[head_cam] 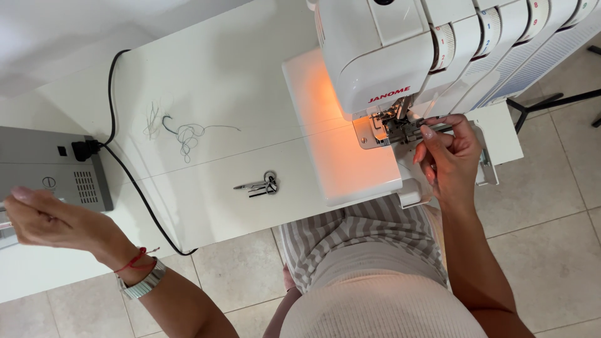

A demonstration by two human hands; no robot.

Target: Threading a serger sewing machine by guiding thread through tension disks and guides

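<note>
Nearest, the person's lap is showing at the bottom of the view, in striped grey-and-white fabric (350, 235) and a pale ribbed top, above the beige tiled floor (551, 206). Out to the side, the left hand (47, 222) is hovering over the table's near left corner with its fingers loosely curled together; whether they are pinching anything I cannot tell, as the fingertips are running off the picture's edge. A red cord and a metal watch band (143, 281) are circling that wrist. Just beyond it a grey machine (56, 169) is sitting on the white table (219, 69), with a black cable (134, 188) plugged into it and looping off the table's edge. Further in, small metal snips (260, 185) are lying on the table, well apart from both hands, and past them a tangle of loose thread scraps (181, 131). On the other side, the right hand (447, 159) is reaching up to the needle area (394, 125) of the white overlock machine (388, 50), thumb and forefinger nearly closed in a fine pinch right at the presser foot; any thread between them is too thin to make out. The machine's lamp is casting an orange glow on its bed (341, 150).
</note>
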